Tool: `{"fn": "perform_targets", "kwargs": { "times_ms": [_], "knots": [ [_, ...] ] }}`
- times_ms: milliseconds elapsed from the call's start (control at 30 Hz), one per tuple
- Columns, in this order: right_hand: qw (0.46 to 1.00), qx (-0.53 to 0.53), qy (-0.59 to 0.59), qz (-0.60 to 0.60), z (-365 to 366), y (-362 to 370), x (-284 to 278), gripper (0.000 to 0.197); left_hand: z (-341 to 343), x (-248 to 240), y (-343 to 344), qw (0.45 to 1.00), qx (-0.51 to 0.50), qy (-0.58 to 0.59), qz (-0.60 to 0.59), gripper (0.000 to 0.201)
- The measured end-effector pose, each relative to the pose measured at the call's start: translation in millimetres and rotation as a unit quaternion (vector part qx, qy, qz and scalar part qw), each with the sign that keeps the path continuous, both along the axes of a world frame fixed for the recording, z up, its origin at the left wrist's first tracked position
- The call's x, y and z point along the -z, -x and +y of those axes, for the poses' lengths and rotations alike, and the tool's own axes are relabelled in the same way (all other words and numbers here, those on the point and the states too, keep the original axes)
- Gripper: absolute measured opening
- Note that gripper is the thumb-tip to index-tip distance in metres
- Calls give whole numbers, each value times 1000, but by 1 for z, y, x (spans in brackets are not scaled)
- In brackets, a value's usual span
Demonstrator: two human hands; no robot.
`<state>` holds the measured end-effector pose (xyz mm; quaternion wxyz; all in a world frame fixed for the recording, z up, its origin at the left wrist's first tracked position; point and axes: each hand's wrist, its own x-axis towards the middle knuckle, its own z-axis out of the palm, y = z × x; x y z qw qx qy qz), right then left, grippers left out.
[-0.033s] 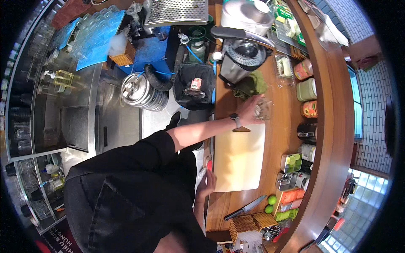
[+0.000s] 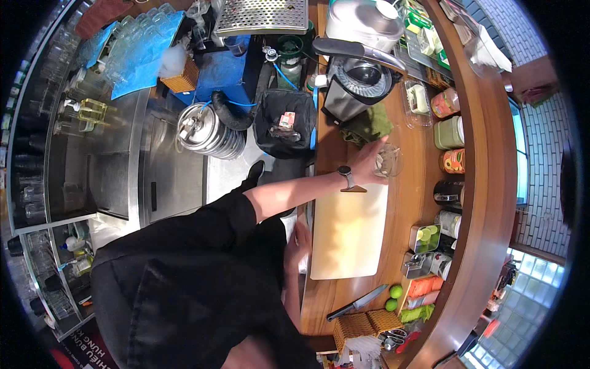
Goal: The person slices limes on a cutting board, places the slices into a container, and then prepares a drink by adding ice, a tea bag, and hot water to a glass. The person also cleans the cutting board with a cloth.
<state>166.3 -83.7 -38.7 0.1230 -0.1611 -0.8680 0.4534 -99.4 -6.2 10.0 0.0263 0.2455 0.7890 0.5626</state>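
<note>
My left hand point(image 2: 370, 165), with a watch on the wrist, is closed around a clear drinking glass point(image 2: 389, 161) just past the top end of the cutting board. Something pale shows through the glass, too unclear to name. Close by lies a dark green cloth point(image 2: 372, 125). The cream cutting board point(image 2: 349, 237) lies flat on the wooden counter. My right hand point(image 2: 297, 245) hangs low beside the counter's near edge, fingers loosely stretched, with no object visible in them. Below the board rests a knife point(image 2: 357, 303) with a black handle.
Two green limes point(image 2: 393, 297) sit near the knife, above a wicker basket point(image 2: 356, 329). Metal tins, one with cut limes point(image 2: 425, 237), line the counter's far side beside jars point(image 2: 453, 161). A juicer point(image 2: 359, 86) stands past the cloth. A black-lined bin point(image 2: 283, 126) and a steel keg point(image 2: 209, 135) are at the left.
The glass in my left hand has shifted slightly and its round rim shows more. My right hand has moved up along the counter edge; the red object by it no longer shows.
</note>
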Motion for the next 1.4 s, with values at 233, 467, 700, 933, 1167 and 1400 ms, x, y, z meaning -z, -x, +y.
{"fn": "perform_targets", "kwargs": {
  "times_ms": [233, 467, 700, 933, 1167, 1400],
  "knots": [
    [995, -33, 19, 87, -27, 256, 62, 29, -75, -40, -47, 999, 33, 25, 8, 98],
    [993, 15, -29, 114, 9, 243, 45, 34, -181, -47, -38, 996, -59, 28, 62, 51],
    [835, 7, -471, -284, 100, 334, 9, 62, -274, -42, -53, 978, -194, 70, 2, 39],
    [944, 115, -233, 202, 91, 291, 50, 27, -361, -58, -52, 911, -347, 31, -221, 25],
    [957, 55, 279, 63, -63, 264, -132, 35, -498, -66, 65, 858, -480, 181, 15, 39],
    [934, -36, -152, 322, -185, 434, -261, 24, -589, -110, 154, 897, -432, 86, 33, 36]
  ]
}}
